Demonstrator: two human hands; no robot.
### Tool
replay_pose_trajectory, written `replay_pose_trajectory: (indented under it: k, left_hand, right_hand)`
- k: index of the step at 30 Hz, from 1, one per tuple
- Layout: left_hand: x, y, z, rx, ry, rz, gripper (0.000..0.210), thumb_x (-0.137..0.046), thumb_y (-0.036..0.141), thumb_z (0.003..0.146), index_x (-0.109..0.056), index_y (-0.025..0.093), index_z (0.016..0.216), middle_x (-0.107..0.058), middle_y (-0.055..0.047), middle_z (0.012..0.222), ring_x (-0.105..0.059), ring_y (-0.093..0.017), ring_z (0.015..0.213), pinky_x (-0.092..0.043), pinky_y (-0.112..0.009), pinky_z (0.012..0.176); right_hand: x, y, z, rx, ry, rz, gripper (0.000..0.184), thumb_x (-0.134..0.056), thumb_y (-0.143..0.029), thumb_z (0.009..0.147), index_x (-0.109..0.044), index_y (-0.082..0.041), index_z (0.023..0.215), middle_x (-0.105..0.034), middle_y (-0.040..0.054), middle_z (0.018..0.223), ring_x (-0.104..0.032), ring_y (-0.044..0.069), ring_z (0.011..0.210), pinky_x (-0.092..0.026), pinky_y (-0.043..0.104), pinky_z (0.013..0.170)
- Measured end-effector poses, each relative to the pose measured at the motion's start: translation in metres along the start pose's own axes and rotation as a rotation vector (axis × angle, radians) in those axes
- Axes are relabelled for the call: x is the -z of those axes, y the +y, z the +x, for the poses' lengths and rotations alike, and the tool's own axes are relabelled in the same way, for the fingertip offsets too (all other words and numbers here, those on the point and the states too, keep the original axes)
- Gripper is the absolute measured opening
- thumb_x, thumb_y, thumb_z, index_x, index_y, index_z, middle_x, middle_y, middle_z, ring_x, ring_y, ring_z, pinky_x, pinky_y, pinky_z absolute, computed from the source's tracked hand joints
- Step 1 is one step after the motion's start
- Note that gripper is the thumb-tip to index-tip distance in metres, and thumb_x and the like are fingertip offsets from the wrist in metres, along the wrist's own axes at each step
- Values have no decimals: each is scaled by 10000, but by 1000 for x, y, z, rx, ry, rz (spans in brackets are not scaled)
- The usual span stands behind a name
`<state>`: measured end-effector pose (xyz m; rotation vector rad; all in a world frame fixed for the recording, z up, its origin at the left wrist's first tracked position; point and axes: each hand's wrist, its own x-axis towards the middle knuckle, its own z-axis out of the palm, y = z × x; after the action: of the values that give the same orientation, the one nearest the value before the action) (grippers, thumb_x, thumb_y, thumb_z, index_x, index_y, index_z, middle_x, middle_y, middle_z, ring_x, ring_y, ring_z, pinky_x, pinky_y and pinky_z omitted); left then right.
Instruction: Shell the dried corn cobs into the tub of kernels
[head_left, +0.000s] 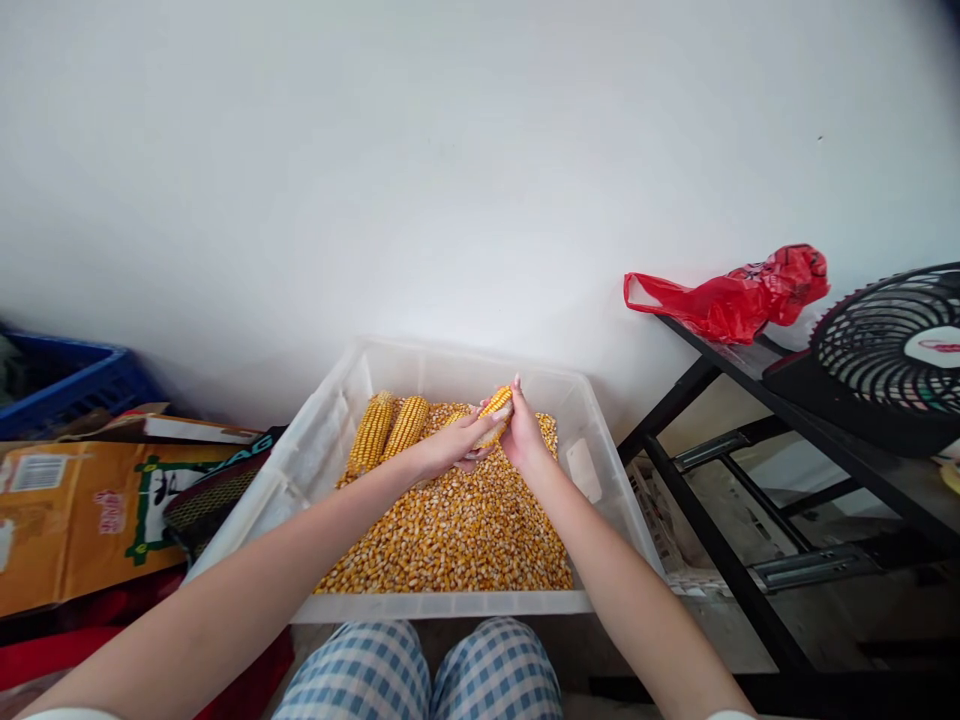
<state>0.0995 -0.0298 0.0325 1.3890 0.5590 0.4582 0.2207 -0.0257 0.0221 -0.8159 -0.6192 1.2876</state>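
Both hands are wrapped round one yellow corn cob (496, 402), held tilted above a translucent plastic bin (450, 604). My left hand (459, 440) grips its lower left side, fingers closed. From the right, my right hand (522, 432) closes on the same cob with the thumb pointing up. Loose corn kernels (457, 530) cover the bottom of the bin beneath the hands. At the bin's back left, two whole corn cobs lean side by side: the left cob (370, 436) and the right cob (407, 428). Another cob is partly hidden behind my left hand.
A black metal-framed table (720, 365) stands at the right, bearing a red plastic bag (739, 300) and a black fan (885, 340). Flattened cardboard (82, 520) and a blue crate (75, 375) lie at the left. A white wall (465, 180) rises behind the bin.
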Motion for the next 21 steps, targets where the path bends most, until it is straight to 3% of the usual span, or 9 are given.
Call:
replay_pose_trajectory:
  k: [6, 13, 17, 21]
  left_hand:
    - [0, -8, 2, -42, 0, 13, 389, -555, 545, 728, -400, 195, 797, -276, 86, 500, -183, -46, 412, -145, -197, 385]
    - [1, -5, 9, 74, -1, -188, 534, -298, 677, 776, -459, 168, 803, -444, 5, 601, -373, -75, 464, -203, -172, 386]
    - [-3, -3, 6, 36, 19, -226, 427, -441, 588, 778, -474, 204, 962, -389, 36, 618, -324, -55, 454, -126, -146, 378]
    - [-3, -1, 3, -21, 49, -192, 480, -492, 550, 775, -420, 255, 1147, -335, 50, 627, -256, -43, 444, -74, -161, 388]
  right_hand:
    - [1, 4, 1, 7, -11, -25, 354, -568, -553, 706, -488, -212, 759, -590, -26, 577, -586, 149, 550, -474, 276, 553]
    - [4, -3, 0, -121, -10, 80, 305, -576, -505, 714, -520, -206, 733, -592, -39, 600, -563, 126, 541, -464, 255, 566]
    - [5, -2, 1, -69, -43, 62, 290, -572, -492, 723, -512, -210, 739, -594, -31, 599, -571, 132, 562, -483, 274, 615]
    - [2, -2, 2, -1, -76, 36, 296, -544, -505, 745, -515, -215, 798, -606, -24, 621, -589, 135, 589, -489, 280, 633]
